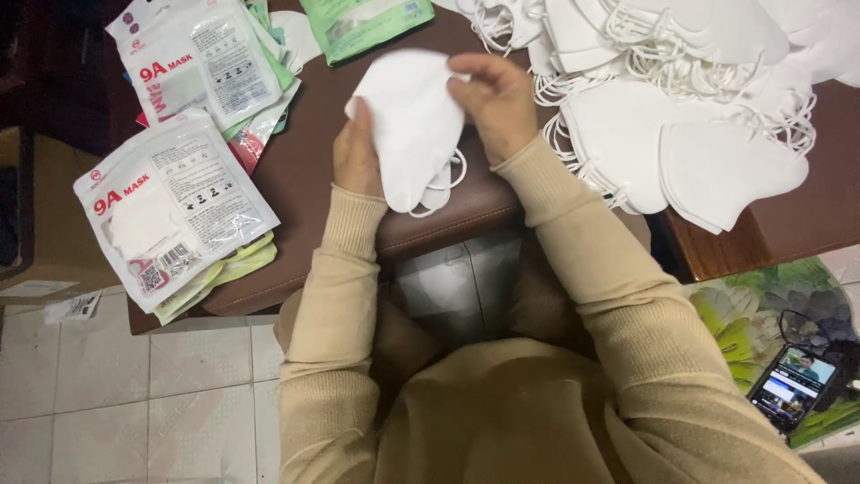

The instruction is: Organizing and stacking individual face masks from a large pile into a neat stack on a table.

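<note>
Both hands close on a small stack of folded white face masks (408,125), held just above the brown padded surface (305,170). The left hand (356,152) grips the stack from its nine o'clock side, with the thumb lying up along the front edge and the other fingers hidden behind the fabric. The right hand (497,103) holds the upper edge at two o'clock, fingers curled and pressed onto the top of the stack. White ear loops (448,184) hang from the stack's lower edge at five o'clock. Both wrists wear beige knit sleeves (573,242).

Out from the stack at three o'clock, a broad heap of loose white masks (699,108) with tangled ear loops spreads over the surface and onto a wooden tabletop (806,215). At nine o'clock lie sealed mask packets (175,206) in white printed pouches, overlapping in a fanned pile, with more packets (193,63) at ten o'clock. A green pouch (363,25) lies at twelve o'clock, near the top of the stack.

Further off at four o'clock, a phone (793,387) with a lit screen rests on a flowered cloth (743,332). At seven o'clock there is pale tiled floor (134,403).
</note>
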